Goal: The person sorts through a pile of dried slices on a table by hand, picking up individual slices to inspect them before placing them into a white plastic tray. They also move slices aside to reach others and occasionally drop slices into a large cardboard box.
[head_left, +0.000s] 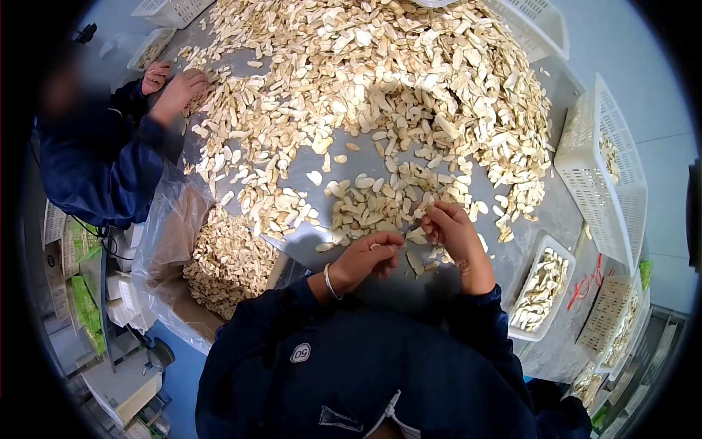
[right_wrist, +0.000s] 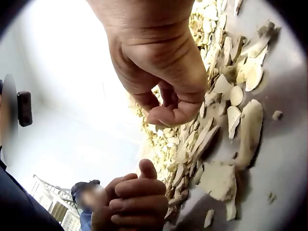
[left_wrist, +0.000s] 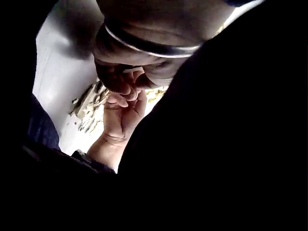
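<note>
Many pale dried slices [head_left: 376, 208] lie loose in front of me on the grey metal table [head_left: 307, 175]. My left hand [head_left: 363, 261], with a light bracelet at the wrist, has its fingers curled over the near edge of this small heap. A pale slice [left_wrist: 134, 70] shows between its thumb and fingers in the left wrist view. My right hand [head_left: 455, 235] hovers over the slices to the right, its thumb and fingertips drawn together in the right wrist view. I cannot tell whether a slice is pinched there. Below it lie larger slices [right_wrist: 219, 182] on the metal.
A big mound of slices [head_left: 409, 51] covers the far table. A plastic-lined box [head_left: 164, 252] of slices stands at the left, a white tray [head_left: 517, 331] and a tall white basket [head_left: 585, 157] at the right. Another person's hand [head_left: 179, 95] reaches into the slices at the far left.
</note>
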Available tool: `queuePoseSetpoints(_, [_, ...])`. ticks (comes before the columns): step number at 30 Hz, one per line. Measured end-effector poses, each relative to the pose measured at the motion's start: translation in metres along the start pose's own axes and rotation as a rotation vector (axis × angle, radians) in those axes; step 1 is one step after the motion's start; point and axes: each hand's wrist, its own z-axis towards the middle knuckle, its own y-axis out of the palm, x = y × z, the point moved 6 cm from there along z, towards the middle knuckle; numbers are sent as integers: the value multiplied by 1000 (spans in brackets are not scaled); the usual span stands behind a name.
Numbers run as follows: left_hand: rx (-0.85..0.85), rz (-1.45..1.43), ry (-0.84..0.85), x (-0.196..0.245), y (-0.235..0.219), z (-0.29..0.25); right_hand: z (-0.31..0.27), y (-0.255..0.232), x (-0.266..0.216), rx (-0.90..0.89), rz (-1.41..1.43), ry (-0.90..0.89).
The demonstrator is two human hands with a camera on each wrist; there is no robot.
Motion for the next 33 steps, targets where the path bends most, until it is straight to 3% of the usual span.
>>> queuePoseSetpoints(6, [30, 25, 73, 14, 4, 2, -6, 0, 10, -12, 163, 65])
queuePoseSetpoints(9, [23, 31, 116, 17, 5, 3, -8, 1, 14, -102, 188, 25])
queuePoseSetpoints(12, [57, 132, 193, 23, 8, 2, -19, 9, 11, -5, -349, -134])
queuePoseSetpoints(15, [8, 159, 234, 15, 3, 4, -44, 37, -11, -27, -654, -240])
queuePoseSetpoints(19, [8, 207, 194, 12, 1, -1, -51, 37, -2, -25, -444, -256])
queuePoseSetpoints(22, [-26, 186, 169, 3, 1, -2, -50, 36, 19, -39, -291, -163])
queuePoseSetpoints(25, [-60, 190, 112, -8, 0, -6, -54, 38, 26, -111, -434, -147])
queuePoseSetpoints(29, [-116, 195, 92, -13, 2, -13, -57, 45, 22, -53, -711, -296])
queuePoseSetpoints(33, [-129, 120, 27, -14, 0, -15, -58, 52, 21, -94, -666, -261])
